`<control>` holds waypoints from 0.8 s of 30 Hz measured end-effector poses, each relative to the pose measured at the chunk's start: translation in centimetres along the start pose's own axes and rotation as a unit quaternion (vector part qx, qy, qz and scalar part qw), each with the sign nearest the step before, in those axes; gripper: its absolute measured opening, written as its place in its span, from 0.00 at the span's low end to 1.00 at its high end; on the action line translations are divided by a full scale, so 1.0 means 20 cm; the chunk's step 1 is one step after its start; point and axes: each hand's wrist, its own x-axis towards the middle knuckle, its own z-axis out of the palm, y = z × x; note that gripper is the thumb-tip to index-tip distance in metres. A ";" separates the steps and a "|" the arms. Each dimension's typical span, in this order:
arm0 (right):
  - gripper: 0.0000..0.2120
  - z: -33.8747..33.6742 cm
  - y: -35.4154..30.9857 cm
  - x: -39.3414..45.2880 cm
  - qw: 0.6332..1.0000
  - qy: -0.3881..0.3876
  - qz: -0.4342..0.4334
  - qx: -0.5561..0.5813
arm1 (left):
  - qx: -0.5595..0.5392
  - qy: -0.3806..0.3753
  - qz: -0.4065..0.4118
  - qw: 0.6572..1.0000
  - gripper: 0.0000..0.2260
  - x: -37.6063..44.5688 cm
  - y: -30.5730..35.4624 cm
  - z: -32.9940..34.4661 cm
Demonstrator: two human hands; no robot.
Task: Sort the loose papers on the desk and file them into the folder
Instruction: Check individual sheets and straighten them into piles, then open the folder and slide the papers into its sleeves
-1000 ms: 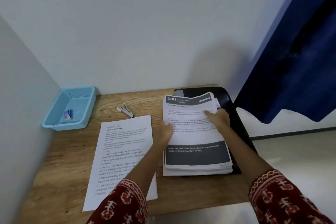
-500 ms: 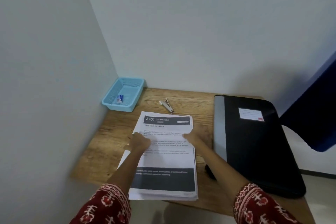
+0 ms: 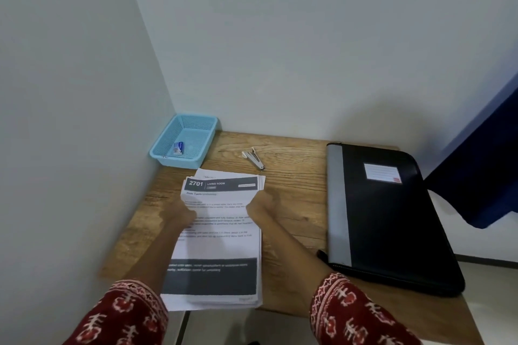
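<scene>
Here a wooden desk sits in a white-walled corner.

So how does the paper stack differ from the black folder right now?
The paper stack is white, printed and loosely squared, with sheet edges fanned at its top; the folder is black with a grey spine strip, closed.

The left hand and right hand rest on the stack; the folder lies untouched.

Both lie flat on the wooden desk.

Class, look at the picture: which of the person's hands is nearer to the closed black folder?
The right hand. It grips the right edge of the paper stack, on the side facing the black folder; the left hand grips the stack's far, left edge.
</scene>
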 end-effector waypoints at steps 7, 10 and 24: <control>0.14 -0.03 -0.02 0.04 1.000 -0.015 0.004 0.012 | 0.005 -0.009 0.029 1.000 0.21 0.08 0.04 -0.02; 0.13 -0.09 -0.01 0.06 0.999 -0.009 -0.035 0.028 | 0.082 0.026 0.009 0.996 0.29 0.07 0.07 0.00; 0.14 -0.86 0.73 0.30 0.960 0.275 0.052 0.024 | -0.029 -0.055 0.297 0.953 0.15 -0.33 0.91 0.38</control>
